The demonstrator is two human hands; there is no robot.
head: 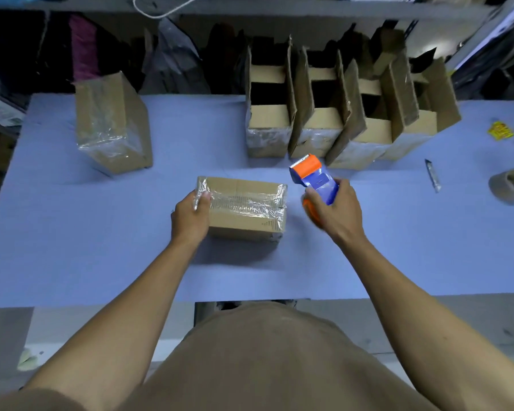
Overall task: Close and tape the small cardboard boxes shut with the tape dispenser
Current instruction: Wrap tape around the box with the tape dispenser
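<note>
Blue-covered worktable (101,262) fills the view, cluttered dark shelving behind it. Closed small cardboard box (245,207) sits near table centre, top seam covered by clear tape running left to right, tape wrinkled and folding down over both short ends. Left hand (190,216) grips the box's left end, thumb on top over the tape edge, fingers curled down the side. Right hand (334,207) is just right of the box, not touching it, wrapped around the tape dispenser (316,180): blue body, orange head pointing up and away toward the far boxes, orange part also showing below the palm. Dispenser is held off the table; slight motion blur on it.

Far left, another sealed cardboard box (113,123) stands on end, clear tape across its near face. Far centre to right, a row of four open boxes (347,114) stands side by side, flaps up, touching or nearly touching, taped bottoms facing the camera; dark contents inside, can't tell what. Right of the hand, a utility knife (433,175) lies on the table, and a roll of brown tape (509,186) sits near the right edge. Yellow label scraps (500,130) lie beyond the roll. Person's tan shirt fills the bottom foreground, both bare forearms reaching in.
</note>
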